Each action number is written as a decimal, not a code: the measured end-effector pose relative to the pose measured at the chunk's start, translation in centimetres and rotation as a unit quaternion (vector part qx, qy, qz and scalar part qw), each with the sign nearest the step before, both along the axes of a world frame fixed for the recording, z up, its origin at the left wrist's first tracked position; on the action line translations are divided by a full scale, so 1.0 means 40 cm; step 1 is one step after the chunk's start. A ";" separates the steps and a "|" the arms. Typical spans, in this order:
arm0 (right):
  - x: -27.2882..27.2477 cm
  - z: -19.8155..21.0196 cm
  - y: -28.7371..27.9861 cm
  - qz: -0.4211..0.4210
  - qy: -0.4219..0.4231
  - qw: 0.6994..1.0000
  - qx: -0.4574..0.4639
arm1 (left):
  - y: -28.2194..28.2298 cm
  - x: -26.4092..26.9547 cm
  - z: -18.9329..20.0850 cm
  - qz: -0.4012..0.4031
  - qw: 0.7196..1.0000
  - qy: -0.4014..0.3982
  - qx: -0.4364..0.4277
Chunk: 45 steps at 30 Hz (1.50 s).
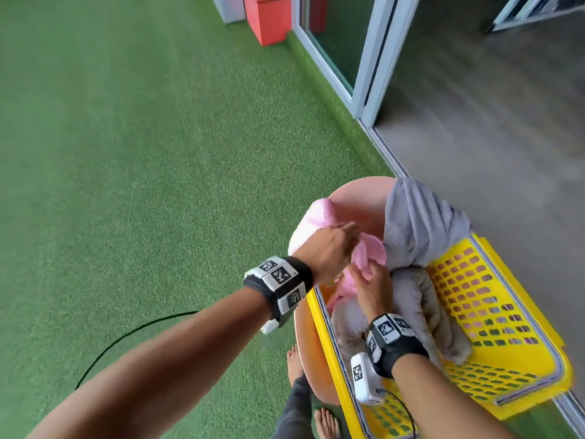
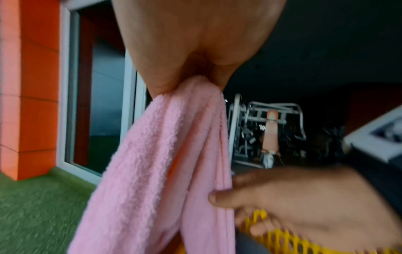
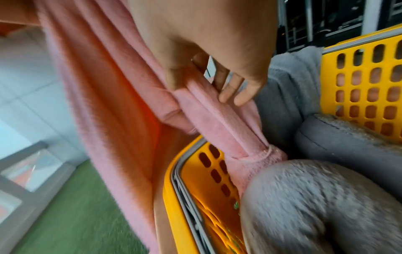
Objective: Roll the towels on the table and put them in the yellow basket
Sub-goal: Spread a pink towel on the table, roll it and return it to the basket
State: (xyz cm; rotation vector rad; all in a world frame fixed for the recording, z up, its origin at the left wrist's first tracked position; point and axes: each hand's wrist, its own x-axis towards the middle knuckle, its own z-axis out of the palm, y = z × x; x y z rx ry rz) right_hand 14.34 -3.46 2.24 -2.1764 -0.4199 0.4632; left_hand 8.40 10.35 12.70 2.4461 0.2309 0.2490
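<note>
Over the near corner of the yellow basket, a pink towel hangs bunched between both hands, not yet rolled. The left hand has its fingers clamped on a gathered fold at the top, so the cloth drapes down in long pleats. The right hand pinches a lower fold between thumb and fingers, right above the basket's rim. Part of the pink towel trails into the basket, wedged against a grey roll; another part lies on the round peach table.

A second grey towel is slumped over the far rim, half in, half on the table, and a brownish-grey bundle fills the basket's near end.

The risk, as I see it, is the pink towel going in as a loose wad, or its trailing end snagging under the grey roll and dragging that roll undone when lifted. Both grips are on small folds, so a tug could let the hanging part slide off the table edge onto the green turf.

Room is tight: the table is small and crowded by the basket, which overhangs its edge beside the door track. Open space lies to the left, over the turf.
</note>
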 end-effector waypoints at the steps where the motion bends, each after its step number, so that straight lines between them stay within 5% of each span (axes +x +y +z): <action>1: -0.002 0.025 -0.017 -0.012 -0.018 1.000 0.018 | -0.006 -0.010 0.047 0.019 1.000 -0.020 -0.001; 6: -0.018 0.164 -0.077 0.036 -0.061 0.989 0.127 | 0.003 -0.102 0.315 0.149 0.981 -0.124 -0.006; 12: -0.070 0.540 -0.052 0.141 -0.109 0.944 0.278 | 0.058 -0.331 0.588 0.326 0.924 -0.199 0.005; 16: -0.177 0.807 -0.024 0.255 -0.157 0.894 0.334 | 0.089 -0.539 0.611 0.413 0.886 -0.212 0.008; 20: -0.318 0.930 0.015 0.329 -0.178 0.874 0.309 | 0.002 -0.680 0.487 0.458 0.871 -0.176 0.023; 24: -0.505 0.912 0.067 0.366 -0.189 0.881 0.231 | -0.229 -0.770 0.351 0.409 0.866 -0.277 -0.080; 29: -0.676 0.817 0.062 0.347 -0.169 0.901 0.197 | -0.453 -0.906 0.157 0.343 0.874 -0.238 -0.247; 35: -0.748 0.751 0.000 0.298 -0.137 0.924 0.196 | -0.502 -1.089 -0.012 0.330 0.936 -0.106 -0.068; 42: -0.695 0.651 -0.104 0.204 -0.153 0.962 0.101 | -0.491 -1.208 0.079 0.300 0.945 -0.093 -0.089; 45: -0.742 0.555 -0.170 0.244 -0.140 0.954 0.105 | -0.435 -1.164 0.168 0.243 0.964 -0.048 -0.098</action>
